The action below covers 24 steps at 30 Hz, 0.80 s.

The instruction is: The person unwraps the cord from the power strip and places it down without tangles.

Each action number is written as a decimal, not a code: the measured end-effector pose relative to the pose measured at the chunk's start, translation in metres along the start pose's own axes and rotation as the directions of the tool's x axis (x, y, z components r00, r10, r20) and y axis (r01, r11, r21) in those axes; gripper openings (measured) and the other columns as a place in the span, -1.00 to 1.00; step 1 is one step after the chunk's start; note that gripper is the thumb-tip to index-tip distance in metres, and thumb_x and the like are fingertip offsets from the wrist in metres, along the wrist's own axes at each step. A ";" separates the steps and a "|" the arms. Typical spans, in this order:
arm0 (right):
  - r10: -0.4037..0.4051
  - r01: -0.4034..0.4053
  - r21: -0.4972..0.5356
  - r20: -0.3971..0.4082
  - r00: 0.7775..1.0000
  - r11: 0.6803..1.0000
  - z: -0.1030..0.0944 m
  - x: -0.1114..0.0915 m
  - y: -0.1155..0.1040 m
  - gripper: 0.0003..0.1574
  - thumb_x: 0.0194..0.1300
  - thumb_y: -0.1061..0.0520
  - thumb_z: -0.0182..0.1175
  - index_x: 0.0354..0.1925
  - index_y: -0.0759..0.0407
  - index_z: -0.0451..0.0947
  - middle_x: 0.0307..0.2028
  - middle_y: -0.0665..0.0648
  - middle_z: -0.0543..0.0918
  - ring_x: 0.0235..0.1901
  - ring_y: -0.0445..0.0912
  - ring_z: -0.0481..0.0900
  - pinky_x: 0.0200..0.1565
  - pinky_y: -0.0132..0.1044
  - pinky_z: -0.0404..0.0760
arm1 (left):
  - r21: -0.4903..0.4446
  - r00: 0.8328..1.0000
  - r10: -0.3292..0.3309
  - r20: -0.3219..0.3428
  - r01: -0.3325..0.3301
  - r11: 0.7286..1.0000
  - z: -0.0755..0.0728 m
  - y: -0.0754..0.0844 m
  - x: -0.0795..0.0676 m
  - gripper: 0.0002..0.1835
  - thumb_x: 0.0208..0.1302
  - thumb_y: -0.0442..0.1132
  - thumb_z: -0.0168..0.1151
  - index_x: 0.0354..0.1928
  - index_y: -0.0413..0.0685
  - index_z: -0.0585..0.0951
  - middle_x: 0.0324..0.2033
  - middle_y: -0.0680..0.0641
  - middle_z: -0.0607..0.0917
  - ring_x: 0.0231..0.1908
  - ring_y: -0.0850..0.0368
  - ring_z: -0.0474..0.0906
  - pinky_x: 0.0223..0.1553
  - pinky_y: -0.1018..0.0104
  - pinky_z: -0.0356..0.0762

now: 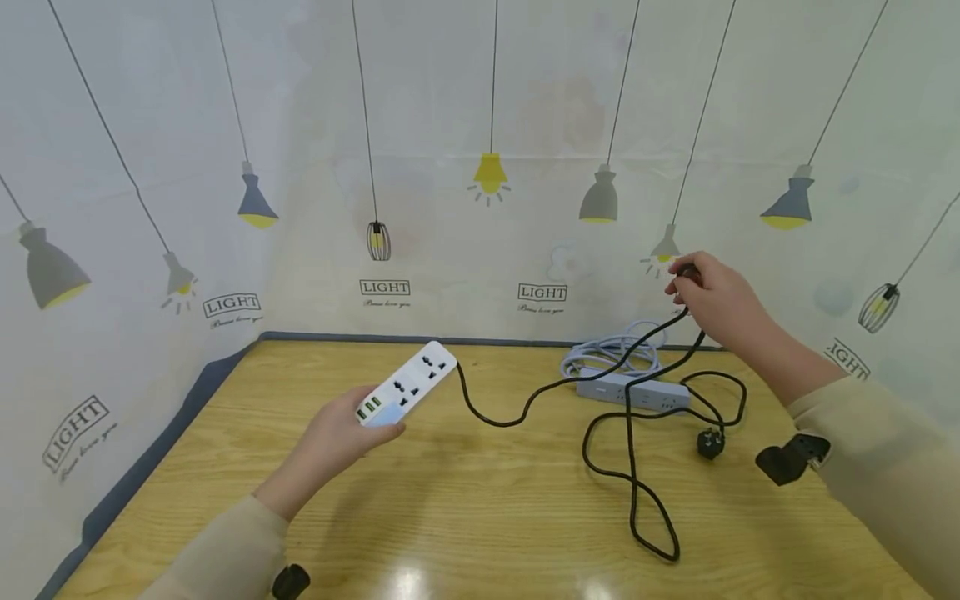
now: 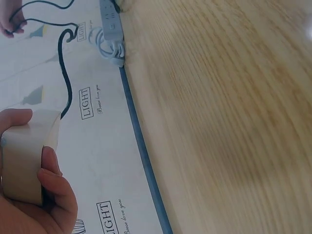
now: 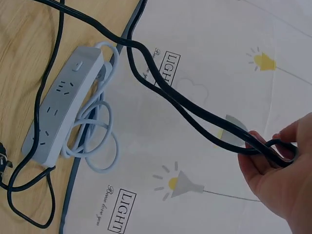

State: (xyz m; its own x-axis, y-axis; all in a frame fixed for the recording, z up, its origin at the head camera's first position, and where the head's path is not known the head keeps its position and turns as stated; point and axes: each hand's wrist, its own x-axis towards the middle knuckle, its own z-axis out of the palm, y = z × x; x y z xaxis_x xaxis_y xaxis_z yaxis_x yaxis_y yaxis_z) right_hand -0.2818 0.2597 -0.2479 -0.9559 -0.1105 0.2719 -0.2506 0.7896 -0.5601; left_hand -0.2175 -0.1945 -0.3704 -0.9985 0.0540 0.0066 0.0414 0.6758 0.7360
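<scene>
My left hand (image 1: 341, 433) grips one end of a white power strip (image 1: 420, 375) with black sockets and several green USB ports, held up over the table and tilted. From its far end runs a black power cord (image 1: 504, 423). My right hand (image 1: 712, 292), raised at the back right, pinches a bend of that cord; in the right wrist view the doubled cord (image 3: 204, 114) passes between thumb and fingers. The rest of the cord loops down onto the table, ending in a black plug (image 1: 710, 443).
A second, grey-white power strip (image 1: 607, 386) lies at the back right, its pale cord (image 1: 611, 350) coiled behind it. The black cord crosses over this strip. A wall sheet (image 1: 450, 208) printed with lamps stands at the back edge of the wooden table (image 1: 480, 500).
</scene>
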 end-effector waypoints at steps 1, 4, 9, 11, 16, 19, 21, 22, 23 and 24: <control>0.003 -0.003 -0.003 -0.001 1.000 1.000 -0.001 0.000 0.003 -0.50 0.58 0.03 -0.35 0.18 0.35 0.28 -0.06 0.30 0.55 -0.11 0.10 0.51 -0.34 -0.18 0.41 | -0.002 1.000 0.000 0.001 0.000 1.000 0.000 0.000 0.000 -0.21 0.08 0.00 0.45 0.30 -0.23 0.42 -0.06 -0.18 0.62 -0.24 0.03 0.56 -0.42 0.25 0.55; 0.020 -0.019 -0.024 0.011 1.000 1.000 -0.006 0.001 0.012 -0.48 0.59 0.04 -0.35 0.21 0.40 0.25 -0.05 0.35 0.56 -0.05 0.17 0.51 -0.24 -0.06 0.45 | -0.003 1.000 -0.005 0.005 0.005 1.000 0.001 0.001 0.001 -0.21 0.08 0.00 0.45 0.29 -0.22 0.42 -0.07 -0.18 0.63 -0.24 0.03 0.56 -0.42 0.25 0.55; 0.046 -0.043 -0.088 0.032 0.998 0.995 -0.014 -0.001 0.033 -0.42 0.59 0.01 -0.34 0.25 0.45 0.21 -0.03 0.42 0.53 -0.07 0.25 0.51 -0.19 0.07 0.48 | 0.005 1.000 -0.005 0.004 0.005 1.000 0.001 0.002 0.001 -0.23 0.10 -0.01 0.44 0.29 -0.24 0.42 -0.09 -0.19 0.63 -0.25 0.03 0.57 -0.44 0.25 0.55; 0.055 -0.051 -0.120 0.024 0.998 0.991 -0.017 -0.004 0.041 -0.44 0.59 0.02 -0.31 0.24 0.45 0.23 -0.05 0.44 0.53 -0.16 0.22 0.54 -0.30 0.00 0.50 | 0.005 1.000 -0.003 0.003 0.003 1.000 0.001 0.002 0.001 -0.24 0.10 -0.02 0.44 0.28 -0.25 0.42 -0.10 -0.19 0.63 -0.26 0.03 0.57 -0.45 0.25 0.55; 0.093 -0.088 -0.151 0.030 0.995 0.985 -0.023 -0.010 0.062 -0.44 0.59 0.04 -0.26 0.25 0.48 0.24 -0.09 0.45 0.55 -0.32 0.14 0.54 -0.43 -0.09 0.49 | 0.008 1.000 -0.004 0.005 0.004 1.000 0.002 0.001 0.002 -0.24 0.11 -0.02 0.44 0.29 -0.24 0.42 -0.09 -0.19 0.63 -0.26 0.03 0.57 -0.45 0.25 0.55; 0.114 -0.106 -0.155 0.043 0.993 0.982 -0.023 -0.012 0.075 -0.44 0.59 0.05 -0.26 0.24 0.51 0.23 -0.16 0.40 0.59 -0.35 0.12 0.53 -0.44 -0.12 0.47 | 0.016 1.000 -0.004 0.003 0.004 1.000 0.002 0.001 0.003 -0.24 0.10 -0.01 0.44 0.29 -0.24 0.43 -0.09 -0.19 0.63 -0.26 0.03 0.57 -0.45 0.25 0.55; 0.131 -0.122 -0.163 0.051 0.990 0.979 -0.022 -0.013 0.083 -0.44 0.59 0.04 -0.26 0.22 0.51 0.24 -0.22 0.34 0.60 -0.37 0.10 0.52 -0.45 -0.14 0.47 | 0.020 1.000 -0.001 0.002 0.001 1.000 0.002 0.001 0.004 -0.23 0.09 0.00 0.44 0.28 -0.24 0.43 -0.10 -0.19 0.64 -0.26 0.03 0.57 -0.45 0.26 0.54; 0.141 -0.130 -0.166 0.057 0.988 0.977 -0.021 -0.014 0.088 -0.45 0.59 0.04 -0.25 0.21 0.51 0.24 -0.24 0.32 0.61 -0.38 0.09 0.52 -0.45 -0.14 0.47 | 0.021 1.000 0.000 0.001 -0.001 1.000 0.002 0.001 0.004 -0.23 0.09 0.00 0.44 0.28 -0.24 0.43 -0.10 -0.19 0.64 -0.26 0.03 0.57 -0.45 0.26 0.54; 0.152 -0.140 -0.166 0.063 0.986 0.976 -0.020 -0.015 0.092 -0.46 0.59 0.05 -0.25 0.20 0.52 0.24 -0.27 0.29 0.61 -0.39 0.07 0.53 -0.45 -0.14 0.48 | 0.022 1.000 0.002 0.002 -0.002 1.000 0.002 0.002 0.004 -0.23 0.09 0.00 0.44 0.28 -0.25 0.43 -0.10 -0.19 0.64 -0.26 0.03 0.57 -0.45 0.26 0.54; 0.166 -0.153 -0.162 0.071 0.983 0.975 -0.020 -0.015 0.096 -0.46 0.58 0.05 -0.24 0.19 0.52 0.24 -0.29 0.27 0.62 -0.40 0.05 0.53 -0.45 -0.14 0.49 | 0.022 1.000 0.004 0.001 -0.004 1.000 0.002 0.002 0.004 -0.23 0.09 0.00 0.44 0.28 -0.25 0.43 -0.10 -0.19 0.64 -0.26 0.04 0.57 -0.45 0.26 0.54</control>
State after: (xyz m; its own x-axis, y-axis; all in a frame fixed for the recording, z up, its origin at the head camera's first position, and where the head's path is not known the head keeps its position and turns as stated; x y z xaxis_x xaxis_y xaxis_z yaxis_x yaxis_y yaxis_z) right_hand -0.2880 0.3489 -0.2905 -0.9927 -0.0202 0.1185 -0.0731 0.8842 -0.4614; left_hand -0.2214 -0.1915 -0.3707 -0.9983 0.0575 0.0086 0.0461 0.6917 0.7207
